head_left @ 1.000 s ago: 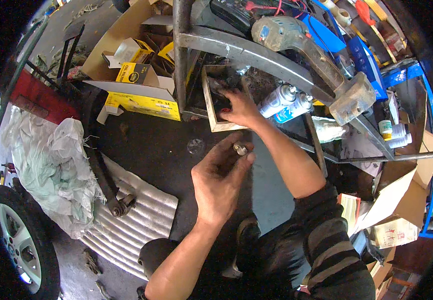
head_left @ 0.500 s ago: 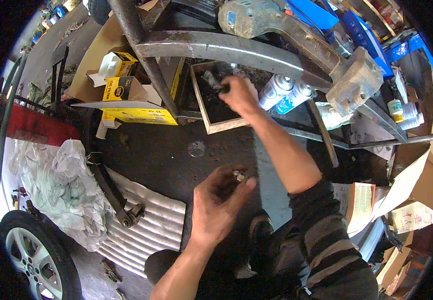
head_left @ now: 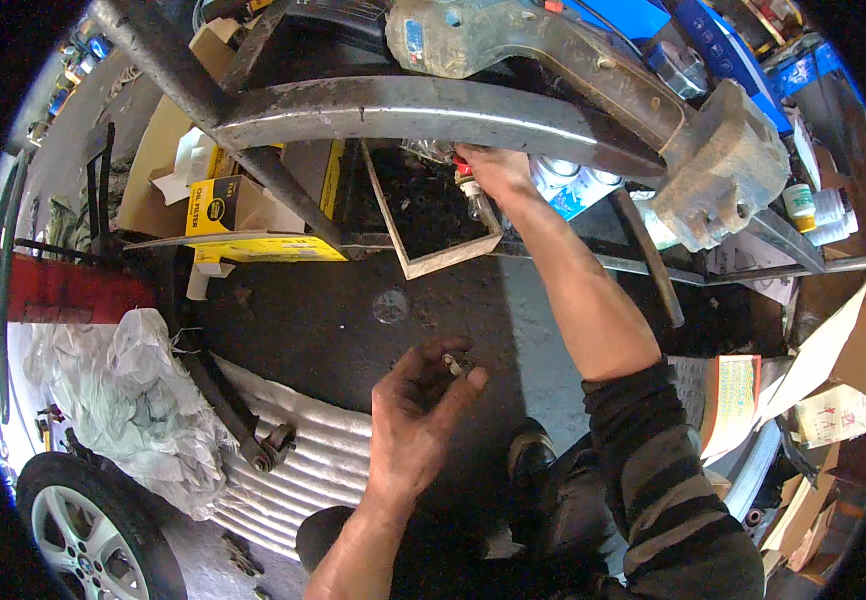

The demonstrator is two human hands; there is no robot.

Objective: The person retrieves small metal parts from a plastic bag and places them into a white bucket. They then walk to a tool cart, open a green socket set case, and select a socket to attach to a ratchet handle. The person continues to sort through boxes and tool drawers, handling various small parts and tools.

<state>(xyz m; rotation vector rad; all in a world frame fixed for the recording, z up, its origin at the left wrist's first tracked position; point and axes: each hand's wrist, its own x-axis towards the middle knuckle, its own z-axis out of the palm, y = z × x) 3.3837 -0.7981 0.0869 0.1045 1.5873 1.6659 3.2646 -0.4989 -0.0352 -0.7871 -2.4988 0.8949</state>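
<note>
Pinching small metal piece (head_left: 456, 364) in left grip (head_left: 418, 410) before wooden tray (head_left: 453, 256); cannot tell hold of right grip (head_left: 498, 178), partly hidden, at tray's right.

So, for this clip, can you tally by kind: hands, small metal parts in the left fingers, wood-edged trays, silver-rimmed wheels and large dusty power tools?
Hands: 2 (left hand, right hand)
Small metal part, as far as visible: 1
Wood-edged tray: 1
Silver-rimmed wheel: 1
Large dusty power tool: 1
Total: 6
</note>
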